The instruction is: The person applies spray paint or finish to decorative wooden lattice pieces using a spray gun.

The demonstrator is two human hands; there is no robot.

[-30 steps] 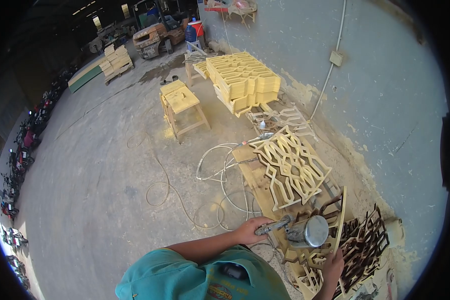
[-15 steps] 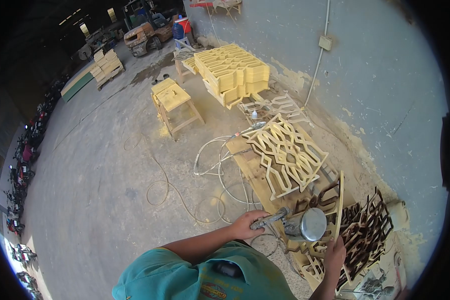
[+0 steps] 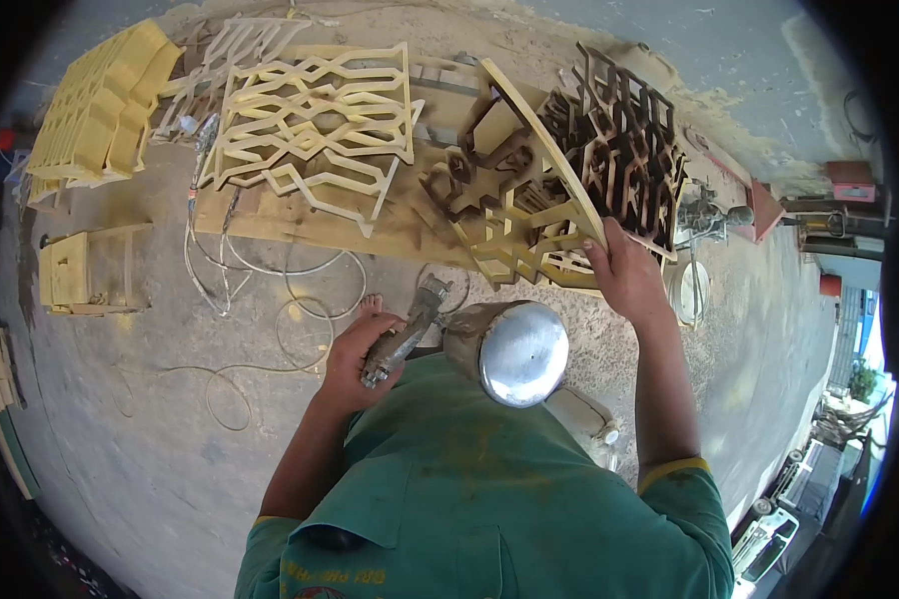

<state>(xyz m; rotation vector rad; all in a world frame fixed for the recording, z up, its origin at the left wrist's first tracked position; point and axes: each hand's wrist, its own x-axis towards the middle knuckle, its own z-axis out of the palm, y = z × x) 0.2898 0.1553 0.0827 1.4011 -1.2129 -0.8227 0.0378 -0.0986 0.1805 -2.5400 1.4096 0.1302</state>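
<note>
My left hand (image 3: pixel 362 351) is wrapped round the handle of a spray gun (image 3: pixel 410 324), held in front of my body. The gun's round metal cup (image 3: pixel 525 353) sits to the right of the handle, its shiny end facing up. My right hand (image 3: pixel 629 270) grips the near end of a lattice panel (image 3: pixel 549 150), yellowish along its edge and tilted up from the bench. Dark brown lattice panels (image 3: pixel 624 150) lie just beyond that hand. Left of them, a pale yellow lattice panel (image 3: pixel 315 125) lies on the wooden bench (image 3: pixel 260 215).
A thick stack of yellow panels (image 3: pixel 100 100) stands far left, near a small wooden stool (image 3: pixel 90 268). A looped hose (image 3: pixel 300 270) lies across the floor. A bucket (image 3: pixel 687 292) stands right of my right arm. The wall (image 3: pixel 709 60) runs behind the bench.
My view has swung to the right and down, so the bench and panels appear further left and higher. Both hands keep their holds on the spray gun and the lattice panel.
</note>
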